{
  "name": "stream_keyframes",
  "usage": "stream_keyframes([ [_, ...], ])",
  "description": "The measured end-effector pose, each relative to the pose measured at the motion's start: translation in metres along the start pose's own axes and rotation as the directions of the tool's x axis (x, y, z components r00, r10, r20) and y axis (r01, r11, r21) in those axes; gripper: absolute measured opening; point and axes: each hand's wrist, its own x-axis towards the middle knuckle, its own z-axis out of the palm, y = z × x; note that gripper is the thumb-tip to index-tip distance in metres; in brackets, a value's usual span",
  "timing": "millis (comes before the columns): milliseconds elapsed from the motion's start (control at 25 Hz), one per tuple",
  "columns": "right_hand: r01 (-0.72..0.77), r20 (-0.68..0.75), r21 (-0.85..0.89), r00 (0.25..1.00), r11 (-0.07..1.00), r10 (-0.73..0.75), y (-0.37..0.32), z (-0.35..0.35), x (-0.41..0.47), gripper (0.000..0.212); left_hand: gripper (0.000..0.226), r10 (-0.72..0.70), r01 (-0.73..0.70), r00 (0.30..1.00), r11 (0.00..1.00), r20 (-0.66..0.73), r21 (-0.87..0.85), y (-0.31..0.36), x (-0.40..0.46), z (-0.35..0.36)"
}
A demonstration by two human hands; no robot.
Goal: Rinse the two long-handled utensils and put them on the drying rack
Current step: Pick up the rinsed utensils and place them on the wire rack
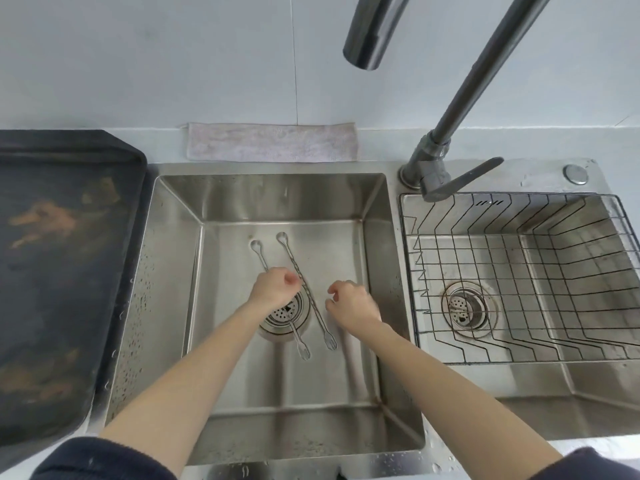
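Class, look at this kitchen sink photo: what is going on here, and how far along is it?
A person is reaching both hands into the left sink basin, where two long-handled utensils lie side by side on the bottom. The left hand is closing over the left utensil, and the right hand hovers open beside the right utensil. No water runs from the faucet, and the wire drying rack in the right basin holds nothing, so rinsing has not begun.

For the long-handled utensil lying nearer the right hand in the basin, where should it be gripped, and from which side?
Probably the twisted mid-shaft of the right utensil, pinched from above by the right hand. It lies flat on the sink floor, spoon end far, fork end near, so only a top-down fingertip pinch gets under the thin shaft. The twist should aid grip. The left hand covers the other utensil.
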Motion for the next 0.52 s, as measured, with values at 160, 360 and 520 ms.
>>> stream_keyframes([
  [160, -0.03, 0.069, -0.03, 0.997, 0.999, 0.032, 0.002, 0.02, 0.017, 0.034, 0.02, -0.037, 0.036, 0.999, 0.999, 0.025, 0.025, -0.011, 0.019, 0.018],
  [360, -0.059, 0.118, -0.108, 0.99, 0.992, 0.072, 0.001, 0.038, 0.029, 0.029, 0.022, -0.102, 0.102, 0.993, 0.995, 0.064, -0.007, -0.02, 0.033, 0.04],
  [520, -0.052, 0.13, -0.155, 0.989, 0.987, 0.072, 0.001, 0.047, 0.033, 0.028, 0.033, -0.127, 0.128, 0.988, 0.992, 0.091, -0.002, -0.029, 0.04, 0.053],
])
